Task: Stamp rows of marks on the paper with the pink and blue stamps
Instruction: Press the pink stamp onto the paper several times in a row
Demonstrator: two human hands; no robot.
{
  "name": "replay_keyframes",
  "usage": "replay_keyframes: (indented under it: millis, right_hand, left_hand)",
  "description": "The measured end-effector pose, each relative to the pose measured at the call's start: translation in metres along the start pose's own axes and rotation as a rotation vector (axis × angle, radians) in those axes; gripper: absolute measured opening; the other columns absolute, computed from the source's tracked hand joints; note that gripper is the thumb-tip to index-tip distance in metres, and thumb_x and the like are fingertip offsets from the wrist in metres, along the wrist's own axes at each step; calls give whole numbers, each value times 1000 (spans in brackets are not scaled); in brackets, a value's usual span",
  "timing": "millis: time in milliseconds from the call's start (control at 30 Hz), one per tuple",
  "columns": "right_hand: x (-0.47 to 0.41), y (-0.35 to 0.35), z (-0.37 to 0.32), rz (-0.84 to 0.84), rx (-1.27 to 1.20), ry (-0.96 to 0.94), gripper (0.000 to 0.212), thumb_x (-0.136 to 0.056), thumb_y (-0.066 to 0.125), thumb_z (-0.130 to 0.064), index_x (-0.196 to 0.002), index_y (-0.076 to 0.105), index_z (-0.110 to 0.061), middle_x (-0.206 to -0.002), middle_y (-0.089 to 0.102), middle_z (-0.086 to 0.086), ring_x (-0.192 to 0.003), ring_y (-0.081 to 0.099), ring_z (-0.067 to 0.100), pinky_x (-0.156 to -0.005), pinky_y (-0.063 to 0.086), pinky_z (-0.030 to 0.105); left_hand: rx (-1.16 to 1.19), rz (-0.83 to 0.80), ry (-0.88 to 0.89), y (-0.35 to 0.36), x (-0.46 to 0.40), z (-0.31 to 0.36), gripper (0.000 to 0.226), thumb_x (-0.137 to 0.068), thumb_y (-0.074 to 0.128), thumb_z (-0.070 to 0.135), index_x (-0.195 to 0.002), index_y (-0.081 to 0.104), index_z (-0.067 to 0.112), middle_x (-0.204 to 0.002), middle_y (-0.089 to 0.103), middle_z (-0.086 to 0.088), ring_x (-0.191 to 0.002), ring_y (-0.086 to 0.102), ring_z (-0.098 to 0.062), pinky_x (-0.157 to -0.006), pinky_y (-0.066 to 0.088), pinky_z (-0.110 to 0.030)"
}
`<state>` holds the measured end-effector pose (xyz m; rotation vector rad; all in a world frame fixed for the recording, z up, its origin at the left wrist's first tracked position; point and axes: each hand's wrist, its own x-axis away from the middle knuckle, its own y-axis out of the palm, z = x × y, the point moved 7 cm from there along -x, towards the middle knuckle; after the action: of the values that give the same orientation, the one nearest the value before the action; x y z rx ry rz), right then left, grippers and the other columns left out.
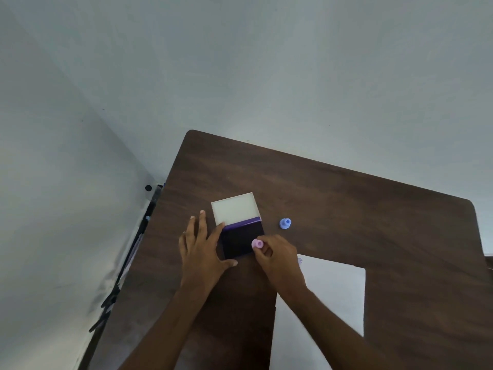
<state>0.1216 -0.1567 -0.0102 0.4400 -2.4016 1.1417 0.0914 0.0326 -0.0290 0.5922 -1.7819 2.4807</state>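
An open ink pad [241, 240] lies mid-table, its dark pad toward me and its pale lid [234, 209] folded back. My right hand [277, 256] grips the pink stamp [257, 244] and holds it down on the pad's right edge. My left hand [201, 245] lies flat on the table with fingers spread, touching the pad's left side. The blue stamp [285, 223] stands alone to the right of the pad. The white paper [333, 292] lies near me on the right, with one faint purple mark [300, 260] at its top left corner. My right forearm covers part of it.
The dark wooden table [346, 209] stands against a pale wall. Its left edge runs beside a wall corner where dark cables or clips [128, 263] hang. The table's far right corner is rounded.
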Motion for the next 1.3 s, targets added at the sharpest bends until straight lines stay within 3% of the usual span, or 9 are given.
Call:
replay_keyframes:
  millis: [67,133,200,267,533,733,933,1067,1300]
  right_hand:
    - [14,-9,20,18,-81,49,34,-91,55,-40,-111,62,-14,-112,66,3,-96,59,13,-91,45,25]
    - [29,-26,36,132,-95,19,28,-90,56,-40,-100,67,-16,-97,69,-1,-79,58,7,-79,45,18]
    - [45,-45,48,274,-81,-25,23,-89,59,-38,-90,71,-19,-82,68,-9,-68,57,1,-67,42,10]
    - [54,-57,65,343,-76,10,22,-86,61,-42,-89,72,-23,-80,68,-14,-68,59,-1,-60,40,3]
    - [51,-62,117,319,-110,197,52,-78,37,-66,-96,68,-28,-98,71,-9,-78,58,6,-75,45,15]
    - [43,-53,135,246,-170,272,56,-78,31,-68,-101,64,-30,-107,68,-7,-79,51,5,-81,38,17]
    - [41,-57,135,313,-159,229,41,-86,43,-57,-95,67,-25,-99,71,-5,-70,50,3,-68,32,5]
    - [36,-54,138,251,-138,237,38,-91,44,-51,-103,66,-22,-107,69,-3,-88,57,8,-84,43,19]
    - [33,-61,128,304,-146,172,32,-93,50,-41,-97,69,-16,-100,72,2,-85,60,12,-79,42,18]
  left_hand:
    - [22,23,40,-6,3,8,105,-63,67,72,-147,12,42,-160,-7,-2,-145,-9,-27,-112,6,-52]
    - [108,137,152,-19,11,22,80,-75,66,60,-143,31,38,-155,25,2,-143,18,-24,-109,17,-47]
    - [260,203,245,-25,24,38,51,-83,67,43,-131,53,31,-132,57,4,-125,47,-20,-105,24,-32]
    - [391,88,248,-15,32,58,36,-86,67,33,-121,63,24,-118,66,3,-113,57,-17,-101,19,-14]
    - [308,-292,241,61,34,131,53,-91,53,46,-139,41,28,-147,40,7,-129,38,-9,-106,14,-15]
    - [183,-165,326,50,29,156,55,-80,64,51,-129,55,27,-134,56,4,-117,52,-15,-98,16,-20]
    - [139,-97,399,47,32,162,46,-77,73,43,-116,66,20,-118,66,-3,-105,60,-22,-95,30,-27]
    - [74,-50,467,43,32,169,43,-65,85,34,-101,73,14,-101,72,-6,-90,67,-26,-85,43,-32]
    - [39,-50,452,49,30,167,43,-87,59,46,-124,60,24,-128,60,1,-116,50,-17,-103,31,-28]
